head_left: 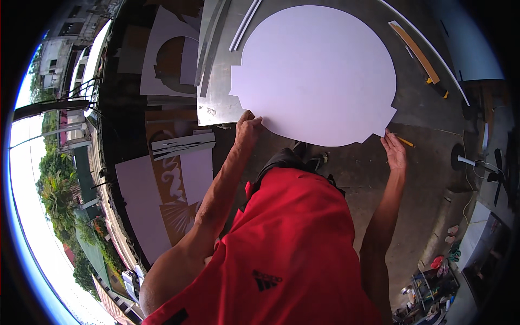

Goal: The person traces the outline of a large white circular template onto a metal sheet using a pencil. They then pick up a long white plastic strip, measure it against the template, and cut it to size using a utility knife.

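Note:
A large white sheet, cut nearly round with small square tabs on its rim (319, 76), overhangs the near side of the grey metal table (216, 111). My left hand (248, 131) pinches its near left edge, thumb on top. By a tab at its near right edge is my right hand (395, 151), its fingertips touching or very close to the sheet. A thin yellow-orange pencil (405, 142) sticks out to the right from between the fingers of that hand. How firmly those fingers grip the pencil is hard to see.
On the table lie a brown strip (414, 50), a yellow-and-black cutter (437, 88) and narrow white strips (245, 25). Cut boards (143, 195) lean at the left. A fan (494, 176) stands at the right, with clutter (430, 290) on the floor at lower right.

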`<control>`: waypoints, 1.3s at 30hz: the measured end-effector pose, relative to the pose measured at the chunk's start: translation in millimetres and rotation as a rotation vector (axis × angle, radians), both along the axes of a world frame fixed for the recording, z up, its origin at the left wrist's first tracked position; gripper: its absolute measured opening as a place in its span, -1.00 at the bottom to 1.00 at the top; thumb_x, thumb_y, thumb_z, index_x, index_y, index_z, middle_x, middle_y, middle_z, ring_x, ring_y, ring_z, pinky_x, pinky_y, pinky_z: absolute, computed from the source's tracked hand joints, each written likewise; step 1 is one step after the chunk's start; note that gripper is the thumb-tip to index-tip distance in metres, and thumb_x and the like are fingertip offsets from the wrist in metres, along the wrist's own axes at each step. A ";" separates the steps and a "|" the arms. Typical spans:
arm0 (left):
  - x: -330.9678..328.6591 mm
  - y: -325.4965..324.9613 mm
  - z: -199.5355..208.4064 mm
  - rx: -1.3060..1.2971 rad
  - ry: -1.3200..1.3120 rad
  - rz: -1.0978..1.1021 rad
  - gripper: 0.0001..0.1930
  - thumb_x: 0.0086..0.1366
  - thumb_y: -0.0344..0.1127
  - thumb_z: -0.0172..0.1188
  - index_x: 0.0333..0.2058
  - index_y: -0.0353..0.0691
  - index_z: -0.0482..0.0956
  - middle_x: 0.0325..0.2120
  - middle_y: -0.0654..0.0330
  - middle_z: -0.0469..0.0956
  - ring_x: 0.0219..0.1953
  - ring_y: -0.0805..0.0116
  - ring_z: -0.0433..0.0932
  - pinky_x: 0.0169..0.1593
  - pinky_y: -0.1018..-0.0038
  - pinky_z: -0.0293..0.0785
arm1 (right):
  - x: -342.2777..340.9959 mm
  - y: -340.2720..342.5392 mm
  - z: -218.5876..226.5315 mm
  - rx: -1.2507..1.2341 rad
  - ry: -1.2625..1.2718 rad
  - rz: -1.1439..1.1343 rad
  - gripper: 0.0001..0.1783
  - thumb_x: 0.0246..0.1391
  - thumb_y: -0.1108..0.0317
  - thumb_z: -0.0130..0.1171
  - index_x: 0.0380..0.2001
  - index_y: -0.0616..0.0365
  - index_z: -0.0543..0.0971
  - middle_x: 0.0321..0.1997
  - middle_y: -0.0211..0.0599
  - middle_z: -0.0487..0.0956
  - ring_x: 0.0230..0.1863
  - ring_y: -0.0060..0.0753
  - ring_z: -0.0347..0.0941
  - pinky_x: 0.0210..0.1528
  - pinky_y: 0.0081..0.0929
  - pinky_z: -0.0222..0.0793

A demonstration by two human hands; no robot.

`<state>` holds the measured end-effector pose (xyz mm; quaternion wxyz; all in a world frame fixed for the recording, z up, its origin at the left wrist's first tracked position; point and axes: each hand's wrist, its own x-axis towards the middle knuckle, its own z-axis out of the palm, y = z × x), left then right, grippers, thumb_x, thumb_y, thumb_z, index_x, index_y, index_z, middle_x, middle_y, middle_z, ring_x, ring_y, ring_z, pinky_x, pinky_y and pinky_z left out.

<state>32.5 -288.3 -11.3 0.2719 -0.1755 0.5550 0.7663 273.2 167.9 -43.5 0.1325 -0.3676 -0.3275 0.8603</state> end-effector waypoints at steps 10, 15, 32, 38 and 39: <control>0.1 7.7 -9.3 0.036 -0.041 0.011 -0.32 0.23 -0.66 0.08 0.31 -0.13 0.17 -0.03 0.16 0.51 -0.03 0.27 0.50 -0.02 0.30 0.47 | -3.5 -7.6 -8.7 0.198 -0.100 -0.020 -0.86 0.04 0.54 0.26 -0.28 0.18 0.62 -0.26 -0.29 0.64 -0.18 -0.40 0.59 -0.13 -0.38 0.58; -9.9 -18.5 -44.1 0.147 -0.046 -0.110 -0.89 0.33 -0.49 0.08 -0.18 -0.25 0.47 -0.30 0.23 0.53 -0.24 0.38 0.55 -0.14 0.39 0.53 | 2.3 -13.5 -14.7 0.101 -0.166 -0.221 -0.81 0.00 0.48 0.34 -0.27 0.11 0.60 -0.28 -0.35 0.66 -0.27 -0.51 0.60 -0.21 -0.57 0.52; -18.0 -3.5 -34.5 0.040 -0.276 -0.243 -0.83 0.35 -0.34 0.12 -0.27 -0.36 0.48 -0.23 0.07 0.57 -0.10 0.19 0.57 0.03 0.21 0.55 | 30.8 -70.5 -5.6 0.030 -0.179 -0.327 -0.80 -0.01 0.45 0.36 -0.28 0.15 0.59 -0.30 -0.27 0.66 -0.30 -0.42 0.60 -0.23 -0.48 0.52; 0.6 -3.5 -28.8 -0.205 -0.203 -0.458 -0.75 0.36 -0.25 0.14 -0.26 -0.39 0.50 -0.25 0.08 0.57 -0.18 0.22 0.59 -0.07 0.30 0.59 | 8.5 -81.6 -10.2 0.050 -0.169 -0.298 -0.83 -0.03 0.44 0.38 -0.34 0.16 0.61 -0.34 -0.29 0.66 -0.34 -0.46 0.60 -0.25 -0.51 0.52; 7.0 -3.5 -30.3 -0.241 -0.204 -0.446 -0.75 0.36 -0.25 0.14 -0.26 -0.39 0.50 -0.26 0.08 0.57 -0.20 0.22 0.60 -0.09 0.31 0.60 | 9.6 -82.0 -10.9 0.060 -0.173 -0.306 -0.84 -0.04 0.44 0.38 -0.35 0.16 0.62 -0.35 -0.29 0.66 -0.35 -0.47 0.60 -0.26 -0.52 0.52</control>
